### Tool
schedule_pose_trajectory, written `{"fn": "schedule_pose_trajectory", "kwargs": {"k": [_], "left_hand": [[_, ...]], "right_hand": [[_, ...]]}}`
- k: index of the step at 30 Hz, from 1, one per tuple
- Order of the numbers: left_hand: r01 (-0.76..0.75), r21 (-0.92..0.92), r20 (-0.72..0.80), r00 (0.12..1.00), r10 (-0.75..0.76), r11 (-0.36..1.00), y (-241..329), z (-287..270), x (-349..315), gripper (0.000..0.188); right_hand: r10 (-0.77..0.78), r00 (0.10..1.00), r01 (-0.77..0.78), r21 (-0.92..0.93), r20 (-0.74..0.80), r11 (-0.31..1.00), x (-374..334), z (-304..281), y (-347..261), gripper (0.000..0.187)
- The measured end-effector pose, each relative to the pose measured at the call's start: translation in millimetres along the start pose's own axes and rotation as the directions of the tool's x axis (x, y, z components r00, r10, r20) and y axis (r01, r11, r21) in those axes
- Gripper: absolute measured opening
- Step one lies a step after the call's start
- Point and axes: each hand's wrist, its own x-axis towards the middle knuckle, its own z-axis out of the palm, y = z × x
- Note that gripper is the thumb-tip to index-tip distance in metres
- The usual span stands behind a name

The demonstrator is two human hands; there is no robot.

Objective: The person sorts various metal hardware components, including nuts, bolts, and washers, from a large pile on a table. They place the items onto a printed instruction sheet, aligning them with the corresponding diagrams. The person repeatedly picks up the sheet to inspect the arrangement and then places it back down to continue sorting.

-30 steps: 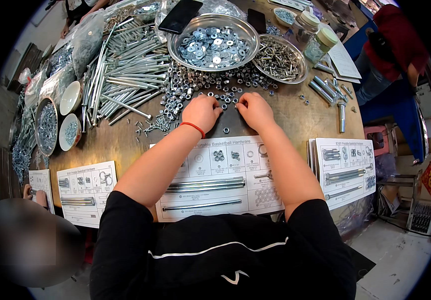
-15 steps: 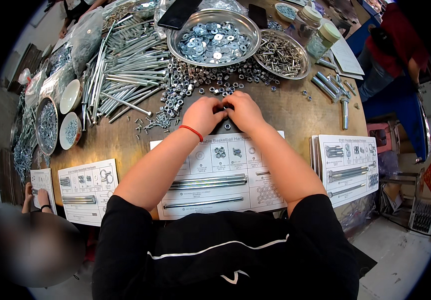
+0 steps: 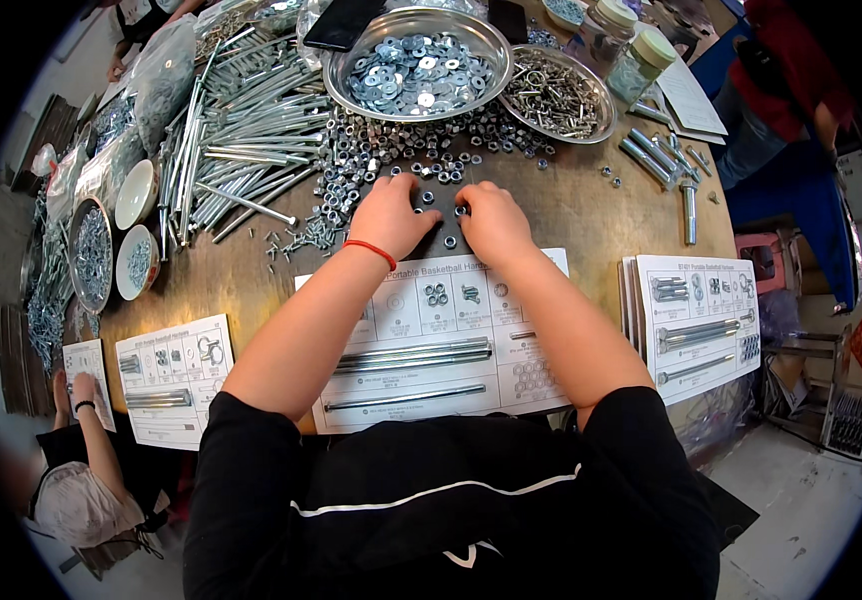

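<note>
My left hand [image 3: 397, 216], with a red cord at the wrist, rests on the table with thumb and forefinger apart; a hex nut [image 3: 428, 198] lies just off the fingertips. Opposite it, my right hand [image 3: 497, 224] is curled with its fingertips against another small nut [image 3: 462, 211]. One more nut [image 3: 450, 242] lies alone between the hands, nearer to me. Beyond the fingers spreads a loose heap of nuts [image 3: 351, 160]. Below my hands lies a printed hardware sheet [image 3: 411, 300] with pictures of bolts and nuts, partly covered by my forearms.
A steel bowl of washers [image 3: 421, 75] and a dish of small metal parts [image 3: 561, 95] stand at the back. Long bolts [image 3: 251, 140] are piled left; thick bolts [image 3: 689, 210] lie right. More sheets [image 3: 696, 320] line the front edge. A co-worker's hands [image 3: 83, 388] are at far left.
My hands have moved apart from where they met, opening a gap that shows the nuts between them. The co-worker at lower left has shifted, and a light cap now shows.
</note>
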Motion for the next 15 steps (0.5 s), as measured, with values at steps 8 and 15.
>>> {"fn": "schedule_pose_trajectory", "kwargs": {"k": [8,15], "left_hand": [[-0.201,0.065,0.073,0.978,0.196,0.978,-4,19,9,0.023],[-0.469,-0.158,0.285,0.821,0.495,0.869,77,20,-132,0.021]], "right_hand": [[-0.004,0.99,0.047,0.303,-0.141,0.952,-34,-37,13,0.017],[-0.082,0.992,0.055,0.259,0.095,0.964,-174,-96,52,0.019]]}}
